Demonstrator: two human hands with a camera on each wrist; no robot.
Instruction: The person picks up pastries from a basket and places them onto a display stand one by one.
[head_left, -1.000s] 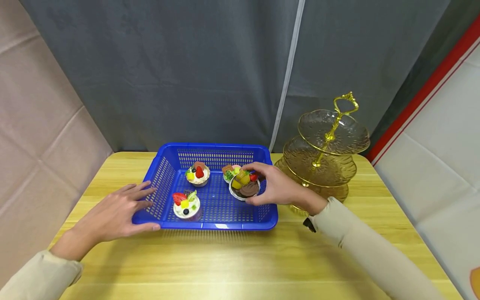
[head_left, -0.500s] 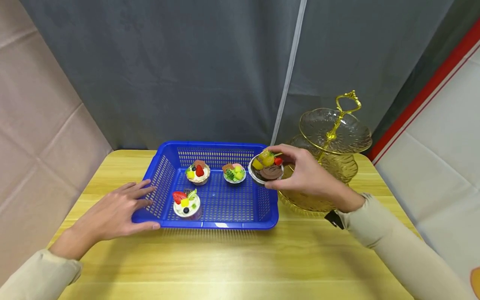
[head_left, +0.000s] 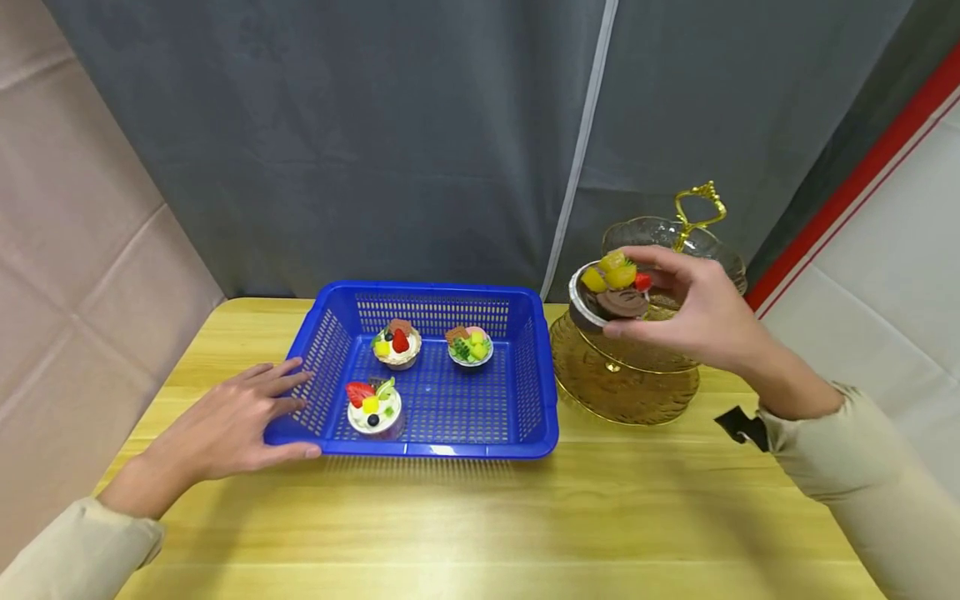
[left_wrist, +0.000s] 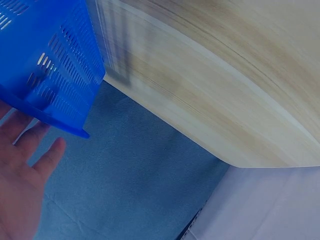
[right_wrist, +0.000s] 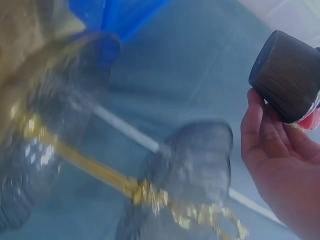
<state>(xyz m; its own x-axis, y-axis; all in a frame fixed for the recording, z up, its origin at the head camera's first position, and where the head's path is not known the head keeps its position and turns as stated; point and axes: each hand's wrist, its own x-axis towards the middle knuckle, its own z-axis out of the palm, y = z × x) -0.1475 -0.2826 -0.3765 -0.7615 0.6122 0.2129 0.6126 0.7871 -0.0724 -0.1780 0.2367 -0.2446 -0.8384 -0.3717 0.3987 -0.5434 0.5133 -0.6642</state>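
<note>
My right hand (head_left: 701,312) pinches a chocolate cupcake (head_left: 611,292) topped with yellow fruit and a red berry. It is raised in front of the tiered cake stand (head_left: 630,396) and overlaps its upper tiers in the head view. The cupcake's dark ribbed cup (right_wrist: 287,75) shows in the right wrist view. My left hand (head_left: 236,425) lies with spread fingers on the left rim of the blue plastic basket (head_left: 480,451). Inside are a strawberry cream tart (head_left: 397,346), a small cupcake with green fruit (head_left: 470,347) and a white cream dessert cup (head_left: 374,414).
The stand has clear, gold-rimmed plates and a gold ring handle (head_left: 701,206). It stands on the wooden table (head_left: 480,525), right of the basket. A grey curtain (head_left: 360,150) hangs behind the table, with pale panels at both sides.
My right hand has lifted the chocolate cupcake out of the basket and carried it right and up to the stand. The left hand has stayed at the basket's rim.
</note>
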